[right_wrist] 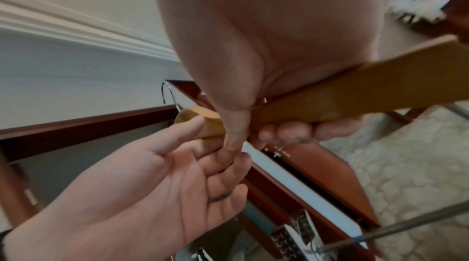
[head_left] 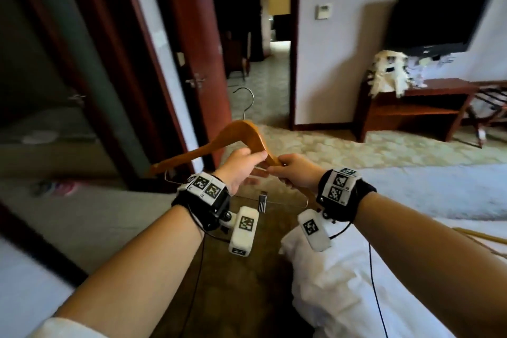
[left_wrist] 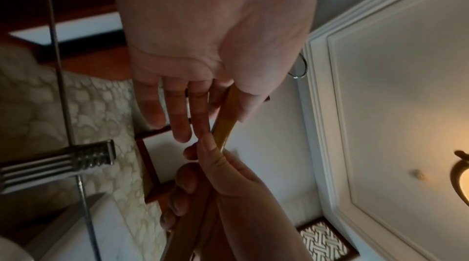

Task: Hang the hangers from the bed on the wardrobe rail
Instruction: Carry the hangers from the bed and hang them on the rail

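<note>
I hold a wooden hanger (head_left: 238,134) with a metal hook (head_left: 245,99) in front of me, above the floor beside the bed. My right hand (head_left: 293,170) grips its right arm, fingers curled under the wood (right_wrist: 355,92) and thumb over it. My left hand (head_left: 241,164) meets the same arm near the middle with straight fingers; its thumb lies on the wood (left_wrist: 225,116). A metal clip (head_left: 262,202) hangs from the hanger's wire bar below my wrists. The wardrobe rail is not visible.
White bedding (head_left: 384,269) fills the lower right, with what looks like another wooden hanger (head_left: 482,239) at its right edge. A red-brown open door (head_left: 197,49) and a doorway stand ahead. A dark opening (head_left: 41,77) lies left. A desk (head_left: 425,101) and TV (head_left: 439,19) stand right.
</note>
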